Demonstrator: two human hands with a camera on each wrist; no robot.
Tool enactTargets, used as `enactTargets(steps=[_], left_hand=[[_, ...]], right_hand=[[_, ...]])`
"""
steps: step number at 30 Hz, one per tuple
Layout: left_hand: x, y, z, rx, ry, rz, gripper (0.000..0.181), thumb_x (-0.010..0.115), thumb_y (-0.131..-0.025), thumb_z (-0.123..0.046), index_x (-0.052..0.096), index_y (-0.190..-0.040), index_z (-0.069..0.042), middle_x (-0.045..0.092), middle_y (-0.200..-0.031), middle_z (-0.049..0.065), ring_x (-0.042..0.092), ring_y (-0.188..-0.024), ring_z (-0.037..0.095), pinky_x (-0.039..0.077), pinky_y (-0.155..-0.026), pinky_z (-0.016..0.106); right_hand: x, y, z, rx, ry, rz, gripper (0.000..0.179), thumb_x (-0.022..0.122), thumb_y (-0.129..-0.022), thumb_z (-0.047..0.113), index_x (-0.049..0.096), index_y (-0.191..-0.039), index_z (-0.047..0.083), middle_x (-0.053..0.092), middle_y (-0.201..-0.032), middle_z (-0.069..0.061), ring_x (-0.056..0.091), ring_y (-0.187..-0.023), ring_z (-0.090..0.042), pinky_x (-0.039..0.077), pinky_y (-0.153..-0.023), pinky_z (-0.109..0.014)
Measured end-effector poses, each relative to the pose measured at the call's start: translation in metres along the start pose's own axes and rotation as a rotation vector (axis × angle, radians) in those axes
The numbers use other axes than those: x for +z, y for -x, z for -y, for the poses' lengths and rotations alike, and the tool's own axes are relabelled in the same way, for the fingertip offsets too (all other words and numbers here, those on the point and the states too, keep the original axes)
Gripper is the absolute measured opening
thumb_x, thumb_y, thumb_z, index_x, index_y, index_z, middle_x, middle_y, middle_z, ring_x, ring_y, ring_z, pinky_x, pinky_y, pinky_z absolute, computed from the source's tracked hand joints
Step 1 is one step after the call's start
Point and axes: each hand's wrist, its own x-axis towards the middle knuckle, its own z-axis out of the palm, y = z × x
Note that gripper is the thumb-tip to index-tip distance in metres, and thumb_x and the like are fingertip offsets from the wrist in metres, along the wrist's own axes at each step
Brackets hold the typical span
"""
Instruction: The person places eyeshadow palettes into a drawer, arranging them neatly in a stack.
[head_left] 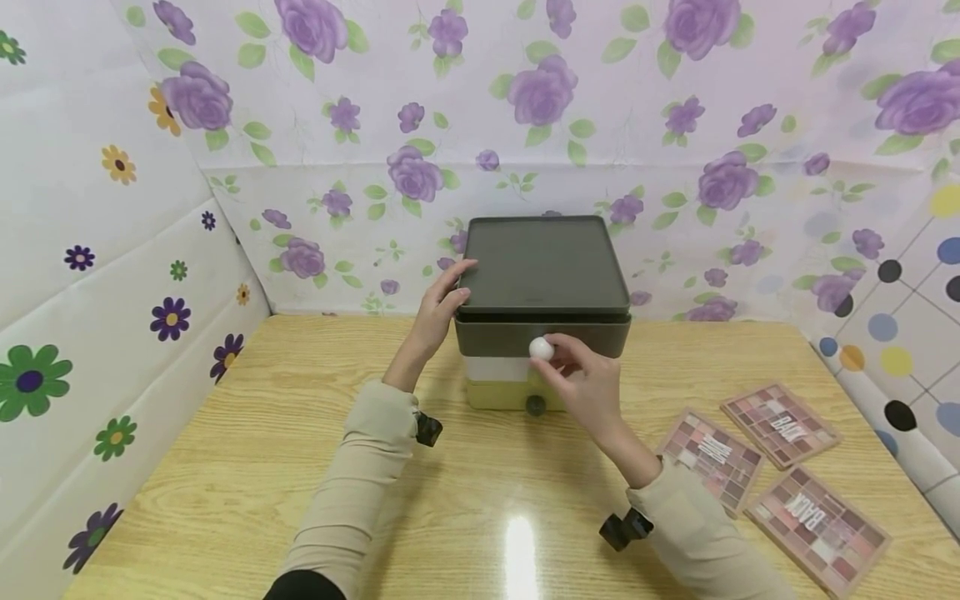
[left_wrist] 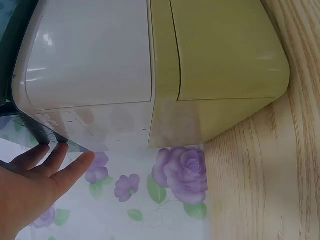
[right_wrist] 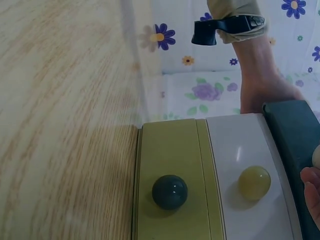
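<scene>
A small drawer unit stands on the table, with a dark grey-green top drawer, a white middle drawer and a yellow bottom drawer. Its flat dark top has a raised rim. My right hand pinches the round white knob of the top drawer between thumb and fingers. Against the left side of the unit's upper part rests my left hand, its fingers extended, two fingertips over the top edge. The right wrist view shows a yellow knob on the white drawer and a dark knob on the yellow one.
Three flat makeup palettes lie at the right of the wooden table: one nearer the unit, one farther back and one in front. A flowered sheet hangs close behind the unit.
</scene>
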Motion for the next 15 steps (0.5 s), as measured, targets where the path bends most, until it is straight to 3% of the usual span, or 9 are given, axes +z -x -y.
enactTargets(steps=[2,6,15], left_hand=[[0.0002,0.0,-0.0005,-0.003,0.005,0.0,0.052,0.037,-0.087,-0.017,0.037,-0.134,0.004,0.029,-0.142,0.021,0.04,-0.096,0.021,0.032,-0.067,0.025],[0.0005,0.0003,-0.0012,-0.013,0.005,0.003,0.053,0.037,-0.086,-0.018,0.037,-0.134,0.004,0.031,-0.14,0.021,0.035,-0.076,0.014,0.03,-0.061,0.023],[0.0004,0.0007,-0.0015,-0.014,-0.001,-0.001,0.052,0.036,-0.087,-0.017,0.037,-0.134,0.004,0.028,-0.143,0.02,0.036,-0.099,0.023,0.031,-0.064,0.028]], right_hand=[[-0.001,0.0017,0.0008,0.007,-0.001,0.004,0.034,0.078,-0.058,-0.008,0.064,-0.088,-0.006,0.065,-0.067,-0.014,0.06,-0.052,-0.021,0.046,-0.043,-0.029],[-0.0037,0.0043,0.003,0.022,-0.019,0.009,0.036,0.079,-0.058,-0.005,0.065,-0.091,-0.001,0.067,-0.069,-0.011,0.061,-0.054,-0.017,0.047,-0.045,-0.026],[-0.0073,0.008,0.0048,-0.028,-0.022,0.001,0.035,0.079,-0.059,-0.004,0.065,-0.091,0.0,0.067,-0.07,-0.009,0.061,-0.055,-0.014,0.046,-0.046,-0.021]])
